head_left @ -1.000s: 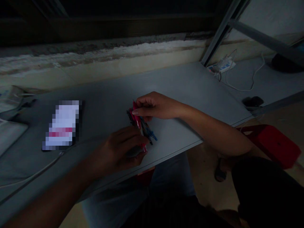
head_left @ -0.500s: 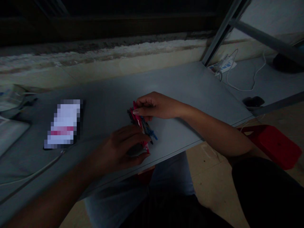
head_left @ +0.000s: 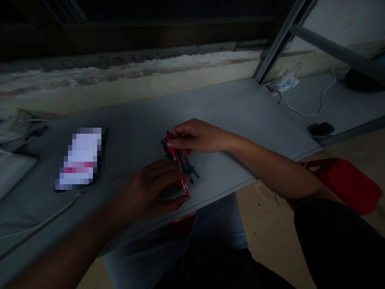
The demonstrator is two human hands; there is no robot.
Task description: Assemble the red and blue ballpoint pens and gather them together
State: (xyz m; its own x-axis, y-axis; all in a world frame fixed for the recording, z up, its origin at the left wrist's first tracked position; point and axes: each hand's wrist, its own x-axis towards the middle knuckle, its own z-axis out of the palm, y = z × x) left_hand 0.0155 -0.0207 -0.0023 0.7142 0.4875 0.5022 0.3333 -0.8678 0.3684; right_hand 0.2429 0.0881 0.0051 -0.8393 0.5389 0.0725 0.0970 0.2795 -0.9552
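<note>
A small bundle of pens (head_left: 179,162) with red, blue and dark barrels lies at a slant just above the grey tabletop (head_left: 210,104). My right hand (head_left: 195,136) grips the bundle's upper end between fingers and thumb. Lower down, my left hand (head_left: 152,186) wraps around the bundle's lower part, with its fingers across the barrels. A red pen end (head_left: 185,189) sticks out beyond those fingers. The pens' middle sections show between my hands.
A pixelated flat object (head_left: 80,158) lies on the table to the left, with a pale cable (head_left: 45,212) below it. A power strip (head_left: 281,84) with white cords sits at the far right, beyond a metal frame bar. A red stool (head_left: 345,184) stands on the tiled floor.
The pen bundle has tilted slightly, and my left hand has eased back along it, showing more of the red pen's lower end. My right hand has barely moved.
</note>
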